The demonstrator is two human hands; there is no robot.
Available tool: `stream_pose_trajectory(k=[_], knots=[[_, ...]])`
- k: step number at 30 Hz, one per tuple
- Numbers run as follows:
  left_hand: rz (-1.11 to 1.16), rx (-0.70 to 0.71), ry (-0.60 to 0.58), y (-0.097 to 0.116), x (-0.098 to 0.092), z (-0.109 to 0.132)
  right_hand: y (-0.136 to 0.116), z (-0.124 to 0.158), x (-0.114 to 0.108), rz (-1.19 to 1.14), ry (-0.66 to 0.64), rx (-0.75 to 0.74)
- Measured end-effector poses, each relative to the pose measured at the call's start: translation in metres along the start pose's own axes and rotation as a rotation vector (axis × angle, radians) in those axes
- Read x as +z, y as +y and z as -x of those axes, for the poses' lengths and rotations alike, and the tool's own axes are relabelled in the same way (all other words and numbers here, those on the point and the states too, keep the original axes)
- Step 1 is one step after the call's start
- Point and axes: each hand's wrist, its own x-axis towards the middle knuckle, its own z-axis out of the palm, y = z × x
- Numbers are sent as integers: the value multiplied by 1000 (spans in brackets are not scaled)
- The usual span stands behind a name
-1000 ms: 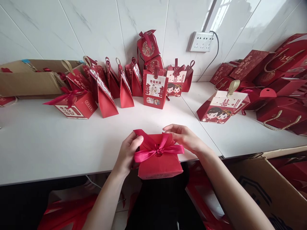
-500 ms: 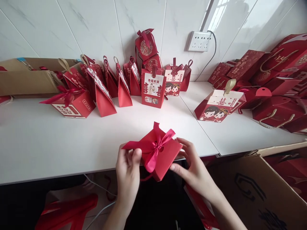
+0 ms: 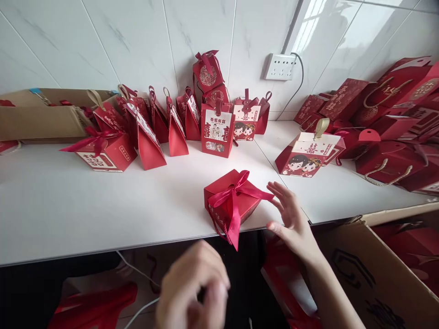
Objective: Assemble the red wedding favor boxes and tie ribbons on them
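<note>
A red gift box [image 3: 248, 209] with a tied magenta ribbon bow [image 3: 234, 192] sits on the near edge of the white table. One ribbon tail and a twisted red cord hang over its front. My right hand [image 3: 291, 214] is just right of the box, fingers spread and thumb apart. Another ribbon tail reaches close to its fingertips; whether they touch I cannot tell. My left hand [image 3: 195, 283], blurred, is in front of and below the table edge, away from the box. Its fingers are curled in, with a dark gap by the thumb and nothing visible inside.
Several red gift boxes stand along the wall, among them a triangular box [image 3: 148, 141] and a couple-print box [image 3: 305, 157]. More red boxes [image 3: 391, 160] pile up at right. Cardboard cartons [image 3: 370, 269] flank the table. A power strip [image 3: 280, 67] hangs on the wall.
The red gift box, held in both hands before, now rests on the table, turned. My left hand has let go and drawn down towards me. My right hand has moved slightly right, off the box.
</note>
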Motion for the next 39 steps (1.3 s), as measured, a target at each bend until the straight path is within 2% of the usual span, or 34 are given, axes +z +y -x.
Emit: stream_pose_trajectory(k=[2,5,9,13,15,19,24,29,33,36,37,39], knots=[[-164,-117,170,-1,-16,-18,6,-12,-8,15,-128,-31],[-364,-368,264,-13,-24,-39,14,-41,-17,35,-305,-55],[-293,-653,264,-32,-16,-54,13,-76,-16,72,-517,-73],[-160,-687,180,-42,-14,-60,2,-84,-4,28,-675,-40],[-96,-692,188,-41,-17,-60,-3,-77,1,8,-670,-31],[-153,-770,274,-32,-23,-53,-8,-54,6,48,-520,-75],[-367,-741,118,-18,-24,-37,-10,-33,10,113,-397,-105],[-316,-740,26,-9,-27,-24,-12,-24,11,193,-328,-180],[-201,-831,-168,-9,-43,-11,-13,-23,9,235,-317,-195],[-257,-896,-346,-12,-64,-6,-12,-22,8,226,-319,-209],[-286,-902,-339,-13,-70,-7,-13,-21,8,216,-320,-213],[-328,-867,-176,-15,-78,-13,-13,-19,9,202,-315,-215]])
